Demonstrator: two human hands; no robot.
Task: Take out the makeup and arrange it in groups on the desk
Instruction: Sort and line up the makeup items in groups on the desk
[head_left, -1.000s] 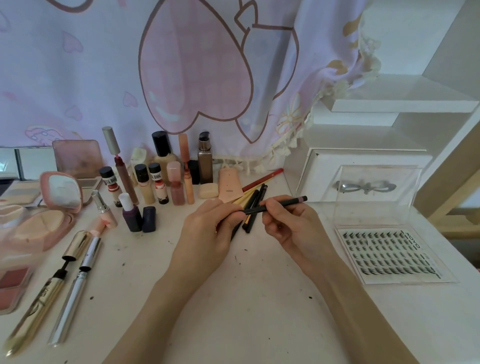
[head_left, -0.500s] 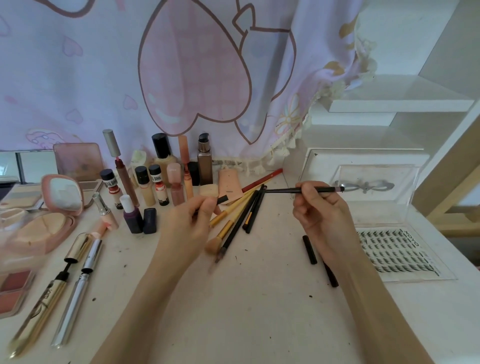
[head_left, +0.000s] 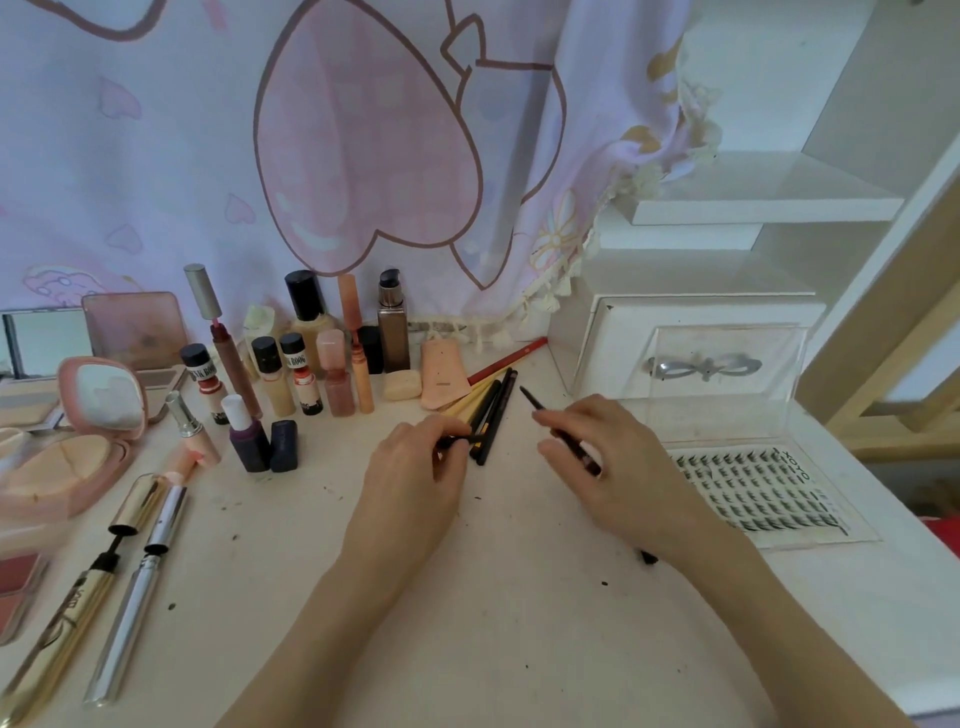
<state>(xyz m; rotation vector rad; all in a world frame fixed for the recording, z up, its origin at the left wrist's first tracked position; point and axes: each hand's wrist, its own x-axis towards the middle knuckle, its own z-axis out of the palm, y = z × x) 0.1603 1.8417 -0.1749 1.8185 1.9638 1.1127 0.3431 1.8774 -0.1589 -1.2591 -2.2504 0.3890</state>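
My right hand (head_left: 618, 467) brought the uncapped liner pencil (head_left: 558, 428) down beside the pencil pile (head_left: 491, 415), gripping it. My left hand (head_left: 415, 467) pinched its cap (head_left: 457, 441); recapping looked next.

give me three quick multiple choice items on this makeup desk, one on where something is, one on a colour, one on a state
1. Where does the lash tray lie?
A. right of the right hand
B. beside the compact
C. behind the bottles

2. What colour is the pencil by the curtain?
A. green
B. red
C. white

3. What is the right hand doing?
A. lying flat and open
B. pinching a thin dark pencil
C. lifting a bottle

Answers: 1 A, the tray sits at the desk's right side. 2 B, its shaft is red. 3 B, fingers curl around the pencil.
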